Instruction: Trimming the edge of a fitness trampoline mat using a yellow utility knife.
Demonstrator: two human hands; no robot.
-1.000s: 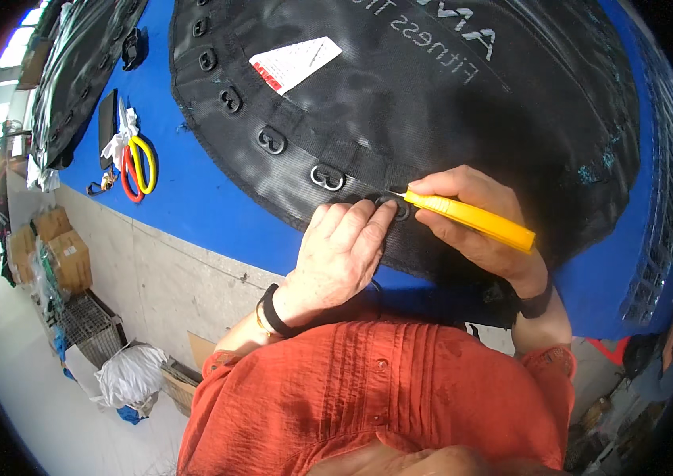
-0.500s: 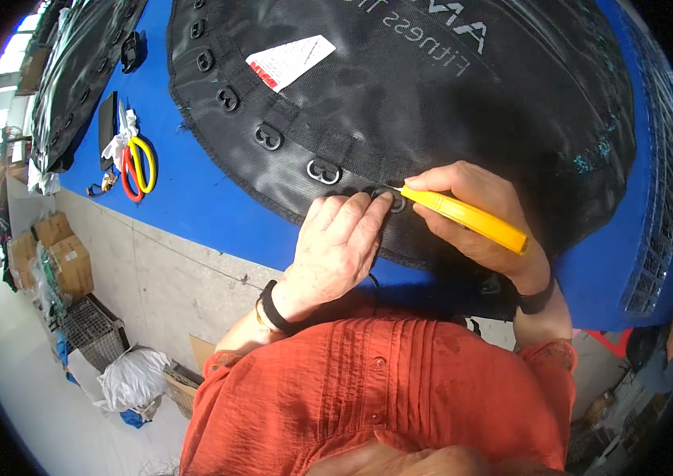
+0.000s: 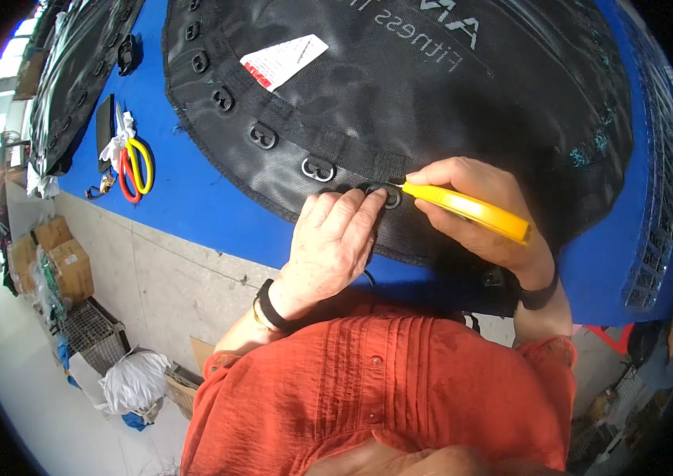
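A round black mesh trampoline mat [image 3: 463, 119], with white lettering and metal rings along its rim, lies before me. My right hand [image 3: 471, 210] grips a yellow utility knife [image 3: 467, 208]. Its narrow tip points left, at the webbing just above a black ring [image 3: 392, 198]. My left hand [image 3: 335, 234] has its fingers pressed together on the mat beside that ring; its thumb is hidden. Just left of these fingers sits a shiny metal ring [image 3: 319, 169]. Farther along the rim are several darker rings, and a white label [image 3: 287, 62] lies on the mat.
Scissors with red and yellow handles [image 3: 136, 170] lie on the blue table [image 3: 186, 214] at the left, next to a dark flat item [image 3: 105, 133]. Another black mat [image 3: 86, 59] is at the far left. Cardboard boxes [image 3: 71, 266] and a white bag [image 3: 134, 382] are on the floor.
The mat and my left hand appear slightly farther left in view. The knife tip has shifted a little to the right relative to the ring. Both hands keep their holds.
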